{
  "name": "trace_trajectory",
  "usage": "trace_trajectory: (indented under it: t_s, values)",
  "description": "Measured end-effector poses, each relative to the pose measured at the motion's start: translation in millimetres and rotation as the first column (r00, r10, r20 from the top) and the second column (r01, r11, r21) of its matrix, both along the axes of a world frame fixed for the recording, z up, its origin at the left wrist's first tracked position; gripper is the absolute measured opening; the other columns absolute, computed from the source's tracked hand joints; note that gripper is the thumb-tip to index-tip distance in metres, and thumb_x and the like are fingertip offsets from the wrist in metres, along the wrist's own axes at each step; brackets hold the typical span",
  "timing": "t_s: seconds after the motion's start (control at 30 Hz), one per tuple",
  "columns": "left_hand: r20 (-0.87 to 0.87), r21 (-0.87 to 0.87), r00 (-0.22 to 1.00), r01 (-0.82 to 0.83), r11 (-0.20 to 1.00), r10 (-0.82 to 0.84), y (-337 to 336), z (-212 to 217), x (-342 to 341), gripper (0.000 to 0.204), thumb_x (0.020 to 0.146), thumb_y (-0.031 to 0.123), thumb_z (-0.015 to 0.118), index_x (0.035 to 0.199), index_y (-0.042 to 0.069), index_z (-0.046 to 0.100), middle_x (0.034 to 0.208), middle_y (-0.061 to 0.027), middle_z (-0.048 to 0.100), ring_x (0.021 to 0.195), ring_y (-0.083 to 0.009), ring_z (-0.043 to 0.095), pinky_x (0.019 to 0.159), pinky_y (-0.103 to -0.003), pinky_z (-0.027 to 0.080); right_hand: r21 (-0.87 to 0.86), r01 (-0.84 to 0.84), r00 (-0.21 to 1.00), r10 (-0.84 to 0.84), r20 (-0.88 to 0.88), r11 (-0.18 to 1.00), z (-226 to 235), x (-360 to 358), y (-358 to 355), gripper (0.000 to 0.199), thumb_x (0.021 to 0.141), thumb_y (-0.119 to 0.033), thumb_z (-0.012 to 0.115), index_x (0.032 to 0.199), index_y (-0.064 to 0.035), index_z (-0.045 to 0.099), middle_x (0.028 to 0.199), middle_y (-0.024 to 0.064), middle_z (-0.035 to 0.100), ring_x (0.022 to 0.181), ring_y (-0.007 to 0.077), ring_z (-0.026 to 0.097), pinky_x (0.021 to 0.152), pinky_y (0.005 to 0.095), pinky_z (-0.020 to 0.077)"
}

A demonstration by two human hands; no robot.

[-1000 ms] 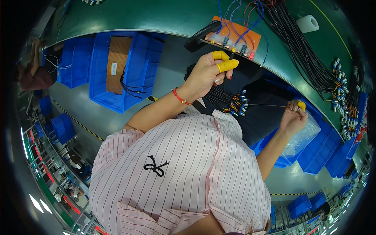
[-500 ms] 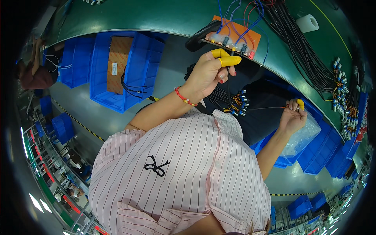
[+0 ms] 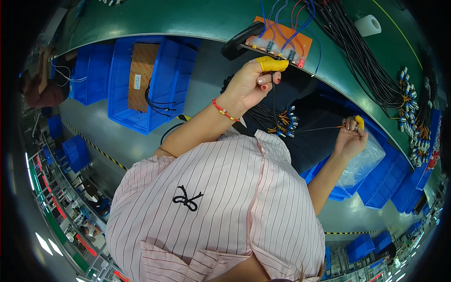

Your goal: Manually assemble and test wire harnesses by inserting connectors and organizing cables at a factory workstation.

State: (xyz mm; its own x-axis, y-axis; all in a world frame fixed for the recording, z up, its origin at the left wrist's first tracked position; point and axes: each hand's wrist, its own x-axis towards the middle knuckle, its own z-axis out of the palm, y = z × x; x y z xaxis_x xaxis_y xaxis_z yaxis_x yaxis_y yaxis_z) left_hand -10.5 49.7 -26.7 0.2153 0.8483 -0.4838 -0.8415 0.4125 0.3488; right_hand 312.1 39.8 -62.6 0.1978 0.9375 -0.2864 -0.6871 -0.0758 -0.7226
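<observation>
My left hand (image 3: 251, 83), with yellow finger covers on thumb and forefinger, pinches a black cable (image 3: 274, 91) close to the front edge of an orange board (image 3: 300, 43). Along that edge sits a row of coloured sockets, and blue and red wires rise from the board. My fingers hide the cable's tip, so whether it is inside a socket is unclear. My right hand (image 3: 351, 137), also wearing a yellow finger cover, pinches the end of a thin wire (image 3: 319, 128). That wire runs left to a bundle of cable connectors (image 3: 285, 123) by my lap.
The green worktable (image 3: 155, 19) curves across the top. Black cables (image 3: 361, 61) with connector ends lie on its right, near a white roll (image 3: 368, 26). A black curved object (image 3: 239, 42) adjoins the board. Blue bins (image 3: 176, 70) stand left; a clear plastic bag (image 3: 359, 162) lies right.
My left hand has shifted slightly up toward the sockets, its yellow-covered fingers now overlapping the board's edge. My right hand stays nearly in place with the wire.
</observation>
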Motion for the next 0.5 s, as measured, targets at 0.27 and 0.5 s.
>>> trace_trajectory:
  t_s: [0.27, 0.5]
  values:
    - [-0.249, 0.095, 0.952, 0.207, 0.974, -0.178, 4, 14, -9, 0.023, 0.100, 0.019, 0.047, 0.106, 0.000, 0.058, 0.075, -0.0069, 0.058, 0.048, -0.0014, 0.041, 0.046, -0.018, 0.038, 0.093, -0.014, 1.000, 0.012, 0.018, 0.996, -1, 11, -9, 0.011, 0.075, -0.015, 0.044, 0.073, -0.0034, 0.044, 0.066, 0.0076, 0.041, 0.065, 0.0166, 0.037, 0.070, 0.0310, 0.0321]
    - [-0.362, 0.189, 0.925, 0.192, 0.963, -0.113, -6, 4, 0, 0.026, 0.101, 0.023, 0.045, 0.100, 0.001, 0.059, 0.066, -0.0047, 0.055, 0.044, -0.0024, 0.041, 0.042, -0.018, 0.035, 0.070, 0.037, 0.999, -0.037, 0.003, 0.997, 5, 13, -10, 0.010, 0.074, -0.014, 0.044, 0.072, -0.0043, 0.043, 0.066, 0.0075, 0.039, 0.065, 0.0163, 0.035, 0.069, 0.0313, 0.0314]
